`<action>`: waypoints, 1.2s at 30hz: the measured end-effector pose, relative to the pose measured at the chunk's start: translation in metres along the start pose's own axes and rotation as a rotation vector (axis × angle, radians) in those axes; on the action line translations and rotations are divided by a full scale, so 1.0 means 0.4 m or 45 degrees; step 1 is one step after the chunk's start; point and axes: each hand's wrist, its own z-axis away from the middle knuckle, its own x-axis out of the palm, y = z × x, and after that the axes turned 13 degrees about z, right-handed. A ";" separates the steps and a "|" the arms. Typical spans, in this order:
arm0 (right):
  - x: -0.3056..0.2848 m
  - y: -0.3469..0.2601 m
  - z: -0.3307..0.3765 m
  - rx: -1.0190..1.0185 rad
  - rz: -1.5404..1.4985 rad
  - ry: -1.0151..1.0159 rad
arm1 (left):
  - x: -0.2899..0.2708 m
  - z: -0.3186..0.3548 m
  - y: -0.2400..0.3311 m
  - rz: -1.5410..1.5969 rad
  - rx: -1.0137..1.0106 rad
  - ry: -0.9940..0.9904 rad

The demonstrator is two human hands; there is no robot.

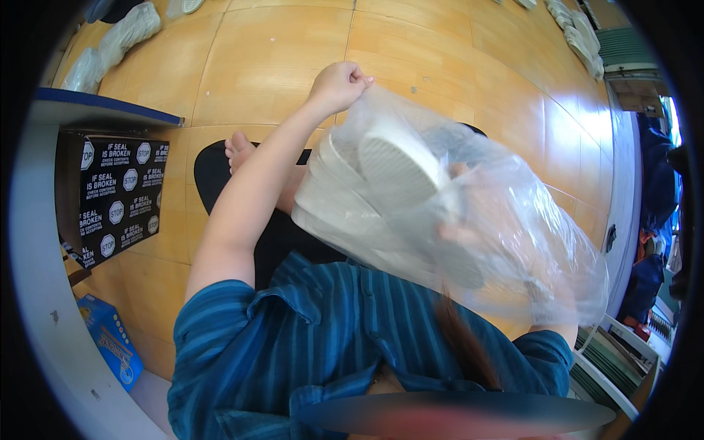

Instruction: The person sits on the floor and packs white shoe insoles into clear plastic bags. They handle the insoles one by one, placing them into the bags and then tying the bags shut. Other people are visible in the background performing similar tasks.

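A large clear plastic bag (528, 220) stretches across my lap and over my right forearm. Inside it are several pale shoes (330, 187) pressed together, one with its ribbed white sole (403, 163) turned up. My left hand (343, 86), reaching far forward, is closed in a pinch on the bag's upper corner. Seen blurrily through the film, my right hand (468, 213) is inside the bag with its fingers curled against the shoes at their right end. The plastic partly hides those fingers and the lower shoes.
A black patterned carton (121, 194) stands under a blue-edged shelf (110, 105) on the left, with a blue box (110, 341) nearer me. Plastic-wrapped pale shoes (130, 33) lie far left, others (579, 40) far right. A rack (616, 367) stands at near right.
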 end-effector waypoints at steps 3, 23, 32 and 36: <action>-0.015 0.021 0.105 0.148 0.032 0.017 | 0.050 -0.016 -0.030 -0.128 0.025 0.085; 0.005 0.124 0.168 0.382 0.114 0.108 | 0.085 0.062 0.102 0.066 -0.343 -0.813; 0.024 0.100 0.186 0.358 0.171 0.129 | 0.060 0.149 0.052 -0.150 0.084 -0.017; 0.030 0.099 0.203 0.331 0.199 0.165 | 0.075 0.084 0.032 -0.401 -0.017 -0.193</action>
